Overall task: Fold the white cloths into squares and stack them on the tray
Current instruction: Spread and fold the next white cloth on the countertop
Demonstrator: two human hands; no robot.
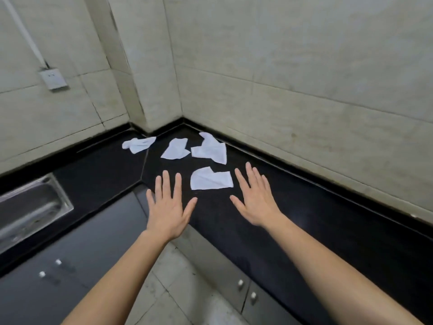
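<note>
Both my hands are out flat, fingers straight and spread, holding nothing. My left hand (167,207) sits just left of the nearest cloth (210,181) and my right hand (254,200) just right of it, neither touching it. Whether my palms rest on the black counter (234,221) or hover above it, I can't tell.

That nearest cloth lies rumpled, one side curved and a flap doubled over. Three more cloths lie beyond it: one (210,150) straight behind, one (175,149) behind and to the left, one (138,144) further left again. All four are apart from each other. The steel tray (62,193) is well off to the left of the nearest cloth, with no cloth in it as far as I can see.

These look thin, light and limp — no stiffness to hold a crease, and likely to slide on that glossy stone. I'd pinch two corners, one in each hand, shake it open, lay it flat, then pin it with a palm as I fold.
</note>
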